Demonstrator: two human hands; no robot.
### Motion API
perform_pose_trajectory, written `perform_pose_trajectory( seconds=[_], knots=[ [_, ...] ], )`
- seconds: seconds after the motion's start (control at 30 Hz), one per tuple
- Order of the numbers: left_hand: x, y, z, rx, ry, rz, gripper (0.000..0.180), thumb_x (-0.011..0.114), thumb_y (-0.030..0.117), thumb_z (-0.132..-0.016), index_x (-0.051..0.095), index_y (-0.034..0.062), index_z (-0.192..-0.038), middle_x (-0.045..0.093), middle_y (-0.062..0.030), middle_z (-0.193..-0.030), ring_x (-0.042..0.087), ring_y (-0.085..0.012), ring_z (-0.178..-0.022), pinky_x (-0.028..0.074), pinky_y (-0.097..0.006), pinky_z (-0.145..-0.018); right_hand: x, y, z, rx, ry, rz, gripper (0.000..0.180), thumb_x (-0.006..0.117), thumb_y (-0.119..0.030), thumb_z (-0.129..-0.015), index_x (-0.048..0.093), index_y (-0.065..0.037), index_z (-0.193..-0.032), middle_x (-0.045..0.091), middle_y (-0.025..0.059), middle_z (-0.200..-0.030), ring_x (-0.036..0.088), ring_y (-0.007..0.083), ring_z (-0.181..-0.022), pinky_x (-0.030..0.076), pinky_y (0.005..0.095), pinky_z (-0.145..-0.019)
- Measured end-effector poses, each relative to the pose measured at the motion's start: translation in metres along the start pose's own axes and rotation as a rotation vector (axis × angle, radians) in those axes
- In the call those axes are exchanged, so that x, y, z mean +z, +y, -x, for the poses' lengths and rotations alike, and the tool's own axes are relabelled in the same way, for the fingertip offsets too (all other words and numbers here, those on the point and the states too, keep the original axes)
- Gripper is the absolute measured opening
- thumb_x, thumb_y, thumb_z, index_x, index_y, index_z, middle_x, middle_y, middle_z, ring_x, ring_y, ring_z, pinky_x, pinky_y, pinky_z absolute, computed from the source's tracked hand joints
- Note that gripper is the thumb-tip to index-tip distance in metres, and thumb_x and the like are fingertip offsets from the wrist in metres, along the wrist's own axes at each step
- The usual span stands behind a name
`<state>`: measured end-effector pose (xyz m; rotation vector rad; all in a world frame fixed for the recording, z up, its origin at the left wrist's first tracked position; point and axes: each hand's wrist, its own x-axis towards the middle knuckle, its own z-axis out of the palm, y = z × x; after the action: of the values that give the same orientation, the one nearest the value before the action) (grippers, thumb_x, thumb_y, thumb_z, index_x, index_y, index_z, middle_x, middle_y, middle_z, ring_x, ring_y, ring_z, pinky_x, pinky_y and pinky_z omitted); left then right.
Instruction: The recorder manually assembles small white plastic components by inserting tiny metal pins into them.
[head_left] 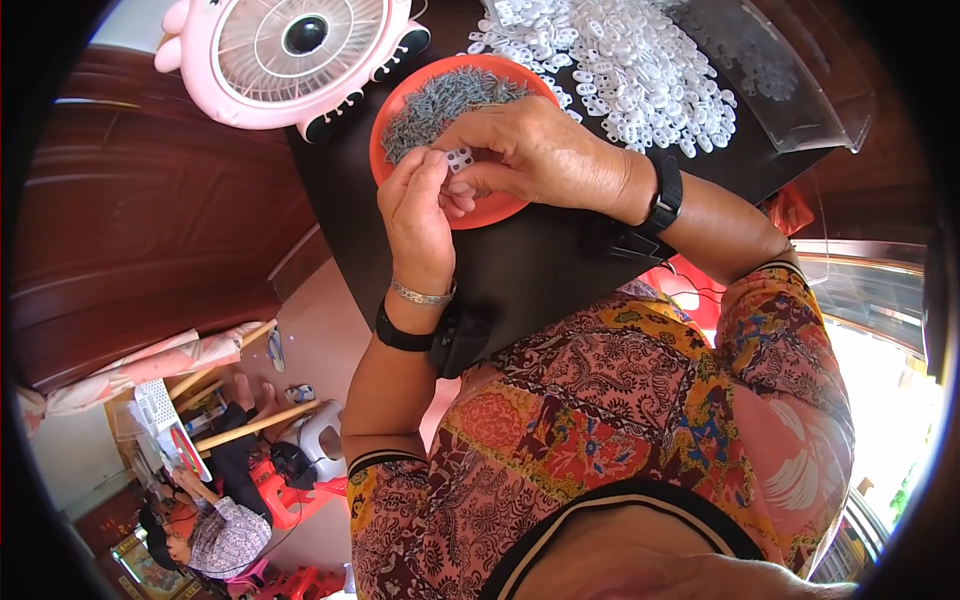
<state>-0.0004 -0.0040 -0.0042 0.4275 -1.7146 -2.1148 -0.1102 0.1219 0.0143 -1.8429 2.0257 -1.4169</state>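
Over an orange-red bowl (497,211) of small grey screws (437,105), my two hands meet at the fingertips. My left hand (418,215) is closed around a small white plastic piece with dark holes (460,159). From the right, my right hand (545,150) reaches in with bent fingers pinched together beside that piece. Its fingertips are partly covered, so anything small between them is hidden. Behind the bowl and to its right lies a large heap of similar white plastic pieces (650,75), each with holes.
The dark table (520,270) carries a pink fan (205,75) at far left and a clear plastic bin (800,90) at far right. Lower left, another person (228,530) sits at a white tray (160,415) near red stools (285,495).
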Motion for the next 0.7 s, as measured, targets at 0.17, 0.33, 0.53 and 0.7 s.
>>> perform_pose_trajectory(
  seconds=[0.17,0.33,0.53,0.7],
  knots=[
    [0.0001,0.0002,0.0006,0.022,-0.022,-0.018,0.025,0.051,0.02,-0.091,0.057,0.0012,-0.076,0.052,-0.0017,-0.061,0.048,-0.0079,-0.051,0.037,-0.02,-0.048,-0.0028,-0.0017,0.0,-0.014,-0.028,0.04,0.02,0.069,-0.009,-0.077,0.062,-0.003,-0.094,0.066,0.0071,-0.076,0.066,0.0242,-0.074,0.052,0.0313,-0.065],
    [0.0012,0.0013,0.0017,0.026,-0.033,-0.057,0.026,0.051,0.02,-0.091,0.056,0.0008,-0.074,0.051,-0.0016,-0.059,0.046,-0.0073,-0.051,0.035,-0.02,-0.047,-0.0029,0.0002,0.0007,-0.001,-0.056,-0.007,0.016,0.068,-0.01,-0.079,0.061,-0.003,-0.092,0.066,0.0066,-0.073,0.067,0.0235,-0.072,0.051,0.0306,-0.063],
    [0.004,0.0059,0.0055,0.038,-0.043,-0.069,0.027,0.05,0.02,-0.092,0.057,-0.0007,-0.076,0.052,-0.0023,-0.059,0.046,-0.0074,-0.05,0.035,-0.02,-0.046,-0.0037,0.0007,0.0008,-0.027,-0.048,-0.003,0.013,0.067,-0.01,-0.081,0.061,-0.003,-0.09,0.066,0.0066,-0.073,0.066,0.0238,-0.071,0.051,0.0303,-0.062],
    [0.008,0.0084,0.009,0.056,-0.027,-0.06,0.027,0.049,0.02,-0.092,0.059,-0.0016,-0.079,0.053,-0.0026,-0.06,0.047,-0.0076,-0.05,0.035,-0.02,-0.046,-0.0033,-0.0023,-0.0004,-0.04,-0.016,-0.023,0.012,0.068,-0.01,-0.081,0.061,-0.004,-0.087,0.065,0.0071,-0.073,0.066,0.0244,-0.07,0.05,0.0305,-0.061]
  ],
)
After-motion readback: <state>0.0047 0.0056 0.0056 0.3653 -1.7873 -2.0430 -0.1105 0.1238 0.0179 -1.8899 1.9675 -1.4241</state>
